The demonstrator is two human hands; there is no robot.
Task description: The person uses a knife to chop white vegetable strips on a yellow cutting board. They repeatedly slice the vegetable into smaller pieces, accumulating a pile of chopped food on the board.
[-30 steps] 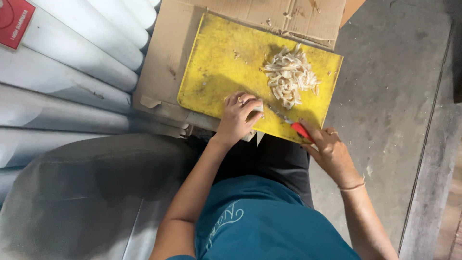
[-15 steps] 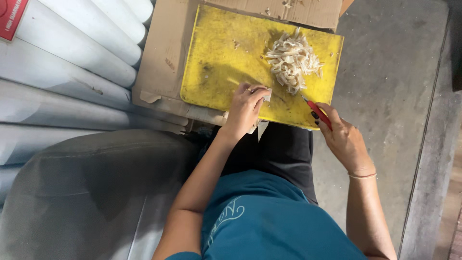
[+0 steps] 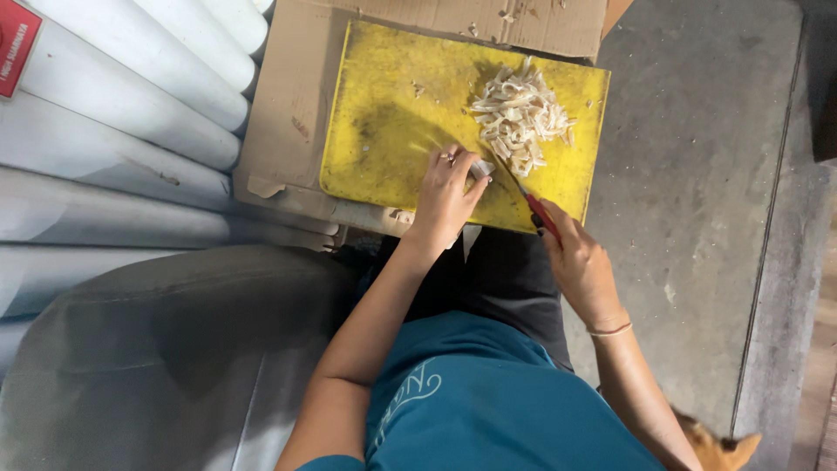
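So we're sitting on the floor here, looking straight down at both hands over a yellow cutting board (image 3: 392,131). Our left hand (image 3: 446,196) is stretched forward with the arm running down toward the teal shirt (image 3: 488,410), fingers curled down onto a small pale piece (image 3: 481,168) and pinning it to the board near its front edge. Our right hand (image 3: 580,266) sits just off the board's near right corner, wrist bent a bit, fist wrapped tight around the red handle of a knife (image 3: 527,196). The blade angles up and left toward the piece under the left fingertips. There's a thin band on the right wrist.

The pile of pale cut strips (image 3: 521,118) sits on the far right part of the board, just beyond the knife tip, with a few stray bits scattered round it.

The board lies on a flattened brown cardboard box (image 3: 292,122), which sticks out past it on the left and along the far edge, flaps open, a few crumbs on it. Off to the left are white ribbed pipes (image 3: 131,96) lying side by side, and up in the top left corner there's a red rectangular label (image 3: 16,48) with white print. The concrete floor (image 3: 697,174) runs along the right. An orange furry animal (image 3: 719,447) pokes in at the bottom right corner; we can't tell more than that.
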